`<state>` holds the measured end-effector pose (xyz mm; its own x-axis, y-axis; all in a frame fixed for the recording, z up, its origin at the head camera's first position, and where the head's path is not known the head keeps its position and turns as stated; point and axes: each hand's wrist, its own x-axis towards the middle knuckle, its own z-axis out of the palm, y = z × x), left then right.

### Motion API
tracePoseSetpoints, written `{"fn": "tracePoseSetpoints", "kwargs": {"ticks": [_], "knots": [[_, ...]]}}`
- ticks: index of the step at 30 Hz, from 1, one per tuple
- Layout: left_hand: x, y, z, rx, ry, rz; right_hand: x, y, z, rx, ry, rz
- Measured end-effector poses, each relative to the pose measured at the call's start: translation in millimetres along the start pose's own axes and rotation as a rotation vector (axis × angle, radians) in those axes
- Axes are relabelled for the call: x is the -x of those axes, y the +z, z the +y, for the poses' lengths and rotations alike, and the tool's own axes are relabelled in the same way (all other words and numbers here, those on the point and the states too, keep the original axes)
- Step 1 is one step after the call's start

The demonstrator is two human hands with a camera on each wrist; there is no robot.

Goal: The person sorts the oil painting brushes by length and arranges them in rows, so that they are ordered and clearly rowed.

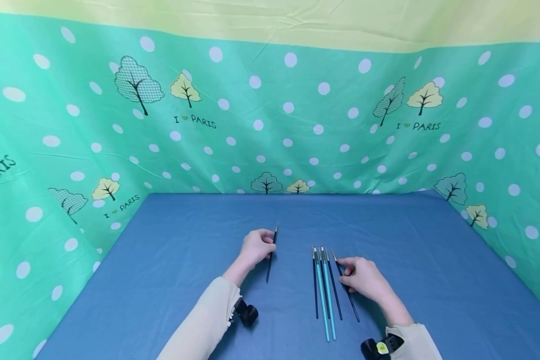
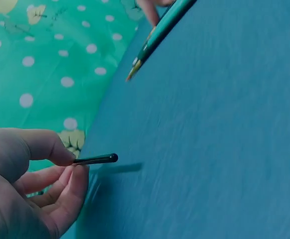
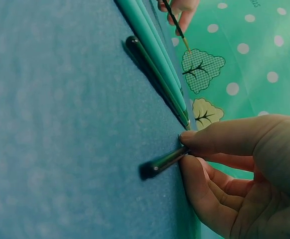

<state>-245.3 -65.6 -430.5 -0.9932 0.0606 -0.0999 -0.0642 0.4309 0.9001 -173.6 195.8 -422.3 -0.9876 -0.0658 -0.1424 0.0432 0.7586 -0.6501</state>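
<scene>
Left hand (image 1: 255,248) pinches a thin dark brush (image 1: 270,260) between thumb and fingers, bristles pointing away; the left wrist view shows its rounded handle end (image 2: 105,159) and a shadow beside it on the cloth. Right hand (image 1: 364,278) pinches another dark brush (image 1: 350,297) at the right side of a row of brushes. That row holds dark brushes and two turquoise brushes (image 1: 322,302), lying side by side with tips away from the person. In the right wrist view, the pinched brush (image 3: 167,162) lies apart from the turquoise ones (image 3: 146,40).
A blue cloth (image 1: 184,260) covers the table. Behind it and at both sides hangs a green dotted curtain (image 1: 234,110) with printed trees. Each wrist bears a small black camera, the left one (image 1: 246,312) and the right one (image 1: 381,347).
</scene>
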Motion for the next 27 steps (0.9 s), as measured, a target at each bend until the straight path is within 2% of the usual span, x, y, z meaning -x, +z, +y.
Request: {"fn": "tracePoseSetpoints", "kwargs": {"ticks": [6,12,23,27], "knots": [[-9.6,-19.9,-1.6,-0.014,0.008,0.011,0.0,0.4,0.8,-0.007,-0.001,-0.006],[-20.1,-36.8,-6.4,-0.027,0.0,0.049,-1.1,0.8,2.1,-0.014,-0.007,-0.005],[-28.7,-49.4,-17.9,-0.016,-0.026,0.101,-2.3,2.3,2.9,-0.043,0.006,-0.007],[-34.3,-56.7,-19.7,-0.039,-0.037,0.117,-1.8,1.0,3.2,-0.044,0.006,-0.006]]}}
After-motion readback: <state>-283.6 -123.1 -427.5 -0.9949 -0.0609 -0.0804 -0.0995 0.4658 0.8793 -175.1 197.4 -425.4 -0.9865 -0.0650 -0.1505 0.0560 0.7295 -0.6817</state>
